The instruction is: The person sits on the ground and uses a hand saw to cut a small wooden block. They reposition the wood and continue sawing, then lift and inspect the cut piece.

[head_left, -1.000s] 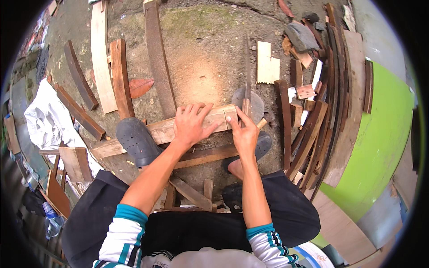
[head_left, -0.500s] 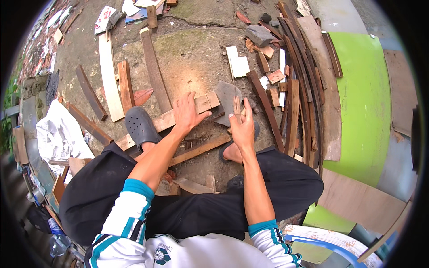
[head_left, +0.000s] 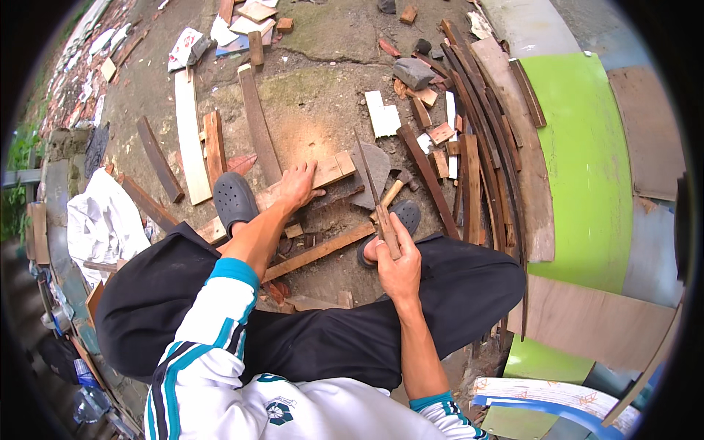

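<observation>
My left hand (head_left: 295,188) presses down on a pale wooden plank (head_left: 329,171), its fingers curled over the top. The plank lies slanting in front of me, and my left clog (head_left: 233,198) rests on it. In my right hand (head_left: 400,271) is a handsaw (head_left: 375,183), gripped by its wooden handle. The long thin blade shows nearly edge-on and points up and away, to the right of the plank's end. A hammer (head_left: 394,193) with a wooden handle lies just beyond my right clog (head_left: 405,215). Beneath the blade is a flat grey stone slab (head_left: 372,167).
Long dark wood strips (head_left: 490,125) lie bunched on the right, beside a green panel (head_left: 590,147). Several loose boards (head_left: 192,139) lie at the left, near a white cloth (head_left: 106,220). A grey rock (head_left: 413,72) sits farther off among offcuts. Another strip (head_left: 319,251) crosses between my feet.
My right hand has drawn the saw back toward me and lowered it, uncovering the hammer. My left hand still holds the plank, its fingers a little closer together.
</observation>
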### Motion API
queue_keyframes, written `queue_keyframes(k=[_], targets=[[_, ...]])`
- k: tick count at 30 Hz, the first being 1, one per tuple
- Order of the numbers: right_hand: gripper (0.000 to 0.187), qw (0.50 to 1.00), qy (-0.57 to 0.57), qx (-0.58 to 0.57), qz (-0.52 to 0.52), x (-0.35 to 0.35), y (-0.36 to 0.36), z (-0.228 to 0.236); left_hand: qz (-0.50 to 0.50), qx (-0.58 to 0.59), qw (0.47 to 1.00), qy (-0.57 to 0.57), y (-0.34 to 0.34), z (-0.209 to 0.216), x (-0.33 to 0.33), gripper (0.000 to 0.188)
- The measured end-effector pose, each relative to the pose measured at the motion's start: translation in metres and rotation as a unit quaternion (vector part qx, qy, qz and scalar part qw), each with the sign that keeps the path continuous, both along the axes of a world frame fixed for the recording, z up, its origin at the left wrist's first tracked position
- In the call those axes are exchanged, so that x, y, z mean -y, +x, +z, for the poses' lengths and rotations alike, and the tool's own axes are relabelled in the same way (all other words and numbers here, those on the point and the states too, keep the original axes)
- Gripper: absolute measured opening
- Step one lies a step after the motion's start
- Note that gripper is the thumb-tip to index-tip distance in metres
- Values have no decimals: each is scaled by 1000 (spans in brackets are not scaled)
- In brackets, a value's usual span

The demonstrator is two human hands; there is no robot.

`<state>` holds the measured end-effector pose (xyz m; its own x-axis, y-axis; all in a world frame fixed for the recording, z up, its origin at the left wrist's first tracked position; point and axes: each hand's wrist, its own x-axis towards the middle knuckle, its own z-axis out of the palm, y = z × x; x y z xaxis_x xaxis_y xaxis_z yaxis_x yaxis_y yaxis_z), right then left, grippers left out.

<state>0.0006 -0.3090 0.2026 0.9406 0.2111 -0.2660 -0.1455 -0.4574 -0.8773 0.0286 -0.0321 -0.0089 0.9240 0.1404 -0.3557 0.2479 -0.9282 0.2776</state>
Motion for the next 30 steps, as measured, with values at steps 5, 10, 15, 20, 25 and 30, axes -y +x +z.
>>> queue_keyframes(k=[5, 10, 15, 20, 25, 30], targets=[[55, 999, 29, 15, -23, -2, 4, 30, 9, 12, 1000, 4, -4, 2, -1, 96], [56, 996, 57, 59, -25, 9, -7, 36, -27, -5, 999, -41, -9, 13, -1, 99], [55, 998, 50, 18, -24, 17, -23, 31, -15, 57, 998, -12, -14, 23, -10, 95], [54, 999, 41, 28, -5, 17, -26, 22, -88, -10, 996, -27, -19, 29, -19, 85], [54, 998, 46, 39, 4, 9, -30, 19, -125, 9, 990, -68, -25, 26, -38, 78], [54, 997, 29, 70, 9, 8, -27, 13, -149, 9, 986, -71, -22, 30, -39, 63]])
